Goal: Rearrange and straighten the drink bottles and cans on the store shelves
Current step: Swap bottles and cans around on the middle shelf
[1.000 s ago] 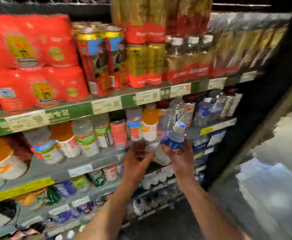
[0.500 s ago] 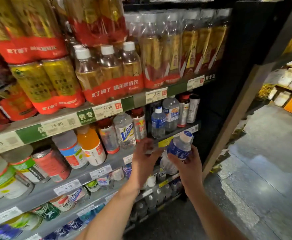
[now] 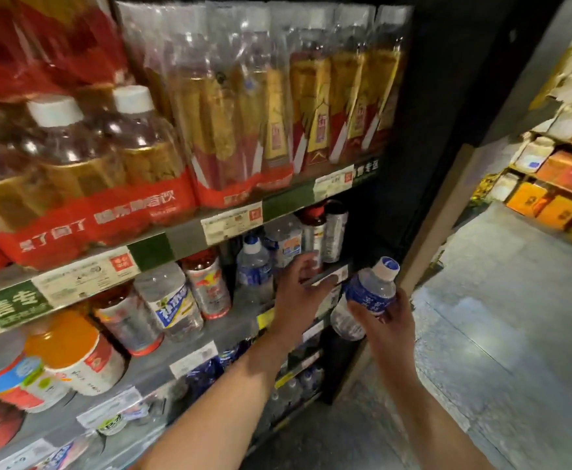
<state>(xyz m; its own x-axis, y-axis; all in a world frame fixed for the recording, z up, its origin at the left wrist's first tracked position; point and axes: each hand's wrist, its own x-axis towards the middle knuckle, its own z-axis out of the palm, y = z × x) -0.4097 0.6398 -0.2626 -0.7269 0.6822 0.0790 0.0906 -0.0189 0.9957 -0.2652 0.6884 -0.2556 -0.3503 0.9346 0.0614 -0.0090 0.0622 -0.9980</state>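
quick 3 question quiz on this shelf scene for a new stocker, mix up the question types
1. True or false: the right hand grips a blue-label water bottle with a white cap.
2. Multiple choice: the left hand is (a) holding a can, (b) open, reaching toward the second shelf, (c) resting on the floor.
3. Fill the gap: the matching blue-label bottle on the shelf stands just ____ of the left hand in the picture.

Key: 1 true; 2 b; 3 left
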